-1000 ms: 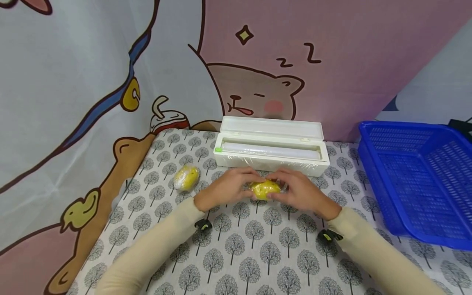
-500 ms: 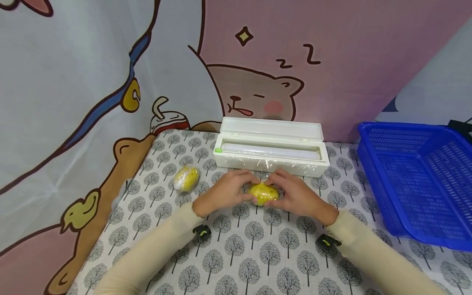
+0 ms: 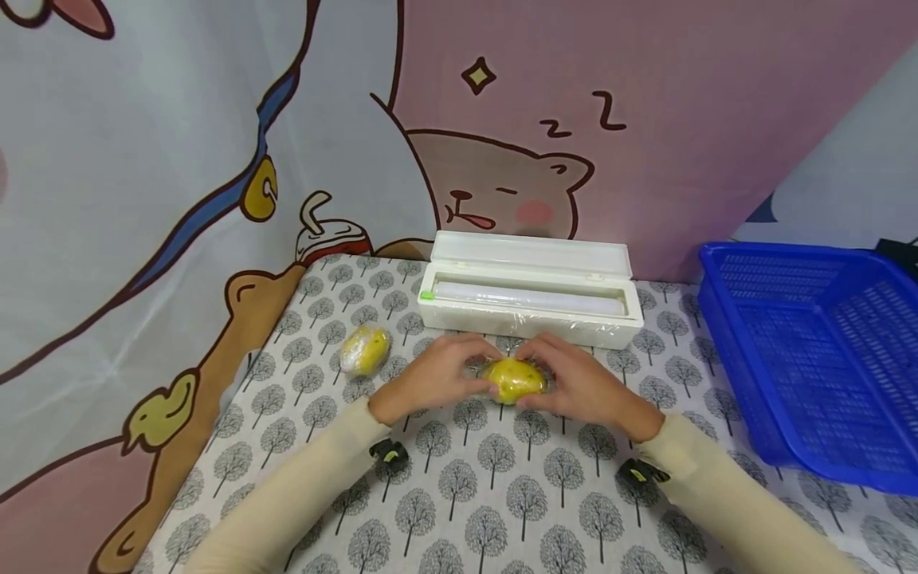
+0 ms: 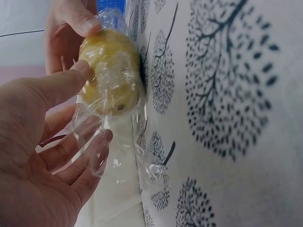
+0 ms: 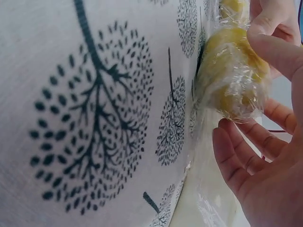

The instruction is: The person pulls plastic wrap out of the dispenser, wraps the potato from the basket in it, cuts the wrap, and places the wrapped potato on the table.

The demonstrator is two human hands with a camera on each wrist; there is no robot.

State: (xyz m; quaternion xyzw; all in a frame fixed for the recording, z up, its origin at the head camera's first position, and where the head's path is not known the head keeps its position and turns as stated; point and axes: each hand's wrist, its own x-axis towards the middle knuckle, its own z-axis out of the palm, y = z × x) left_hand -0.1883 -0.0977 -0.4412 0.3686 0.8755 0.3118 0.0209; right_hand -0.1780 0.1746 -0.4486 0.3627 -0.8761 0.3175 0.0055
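Note:
A yellow oval fruit (image 3: 515,381) lies between both hands, close over the tablecloth, wrapped in clear cling film. My left hand (image 3: 452,373) holds its left end, the thumb on the fruit's side. In the left wrist view, loose film (image 4: 144,158) hangs from that end over the lower fingers. Around the other end curve the thumb and fingers of my right hand (image 3: 579,384); in the right wrist view the film looks crumpled on the fruit (image 5: 232,80). A second wrapped yellow fruit (image 3: 366,351) rests on the cloth to the left.
Behind the hands stands a white cling film box (image 3: 531,324), lid up, with a film roll (image 3: 531,297) inside and a green slider (image 3: 427,295) at its left. A blue plastic basket (image 3: 742,383) stands at the right. A printed fabric backdrop (image 3: 681,119) borders the table.
Both hands and the fruit have come slightly nearer to me, and the grip on the fruit has shifted a little. More of the fruit's top shows now. The second fruit stays put.

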